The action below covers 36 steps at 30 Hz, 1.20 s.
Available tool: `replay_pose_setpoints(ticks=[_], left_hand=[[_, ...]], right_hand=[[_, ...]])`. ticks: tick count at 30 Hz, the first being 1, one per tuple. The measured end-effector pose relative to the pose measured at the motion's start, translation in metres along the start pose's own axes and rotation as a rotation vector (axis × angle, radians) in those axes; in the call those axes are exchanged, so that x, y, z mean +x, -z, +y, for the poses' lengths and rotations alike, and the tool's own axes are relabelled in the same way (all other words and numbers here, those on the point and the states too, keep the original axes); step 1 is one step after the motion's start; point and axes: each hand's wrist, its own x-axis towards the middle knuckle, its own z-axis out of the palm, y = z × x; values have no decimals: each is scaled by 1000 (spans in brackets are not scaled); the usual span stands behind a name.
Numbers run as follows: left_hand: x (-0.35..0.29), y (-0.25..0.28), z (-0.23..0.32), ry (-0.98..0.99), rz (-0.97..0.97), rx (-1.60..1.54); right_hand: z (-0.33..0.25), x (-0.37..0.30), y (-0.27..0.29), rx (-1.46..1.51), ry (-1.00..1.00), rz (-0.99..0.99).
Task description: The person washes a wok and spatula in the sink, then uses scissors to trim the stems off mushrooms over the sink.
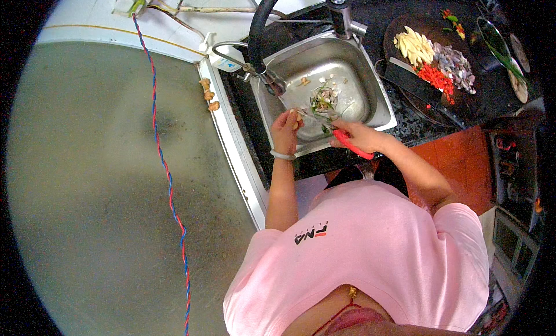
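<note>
Over the near edge of the steel sink (379, 107), my left hand (285, 130) pinches a small tan mushroom (297, 120). My right hand (360, 136) is wrapped round red-handled scissors (352, 145), whose blades point left over the sink toward the mushroom. Under both hands, around the drain, lies a heap of scraps (324, 98), with green bits and pale pieces. A few more crumbs are scattered on the sink bottom. The black spray tap (272, 81) hangs over the sink's left side, just beyond my left hand.
Several tan mushrooms (208, 95) line the white ledge on the left. At the right, a round dark chopping board (399, 40) bears pale yellow slices, chopped red pepper, greyish pieces and a cleaver (411, 81). A white bottle (226, 59) stands behind the thin curved tap (231, 45).
</note>
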Motion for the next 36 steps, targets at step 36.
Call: replay_pose_setpoints(ticks=[36], left_hand=[[21,-5,-29,194,51,-912]], right_hand=[[17,17,-9,153,-72,146]])
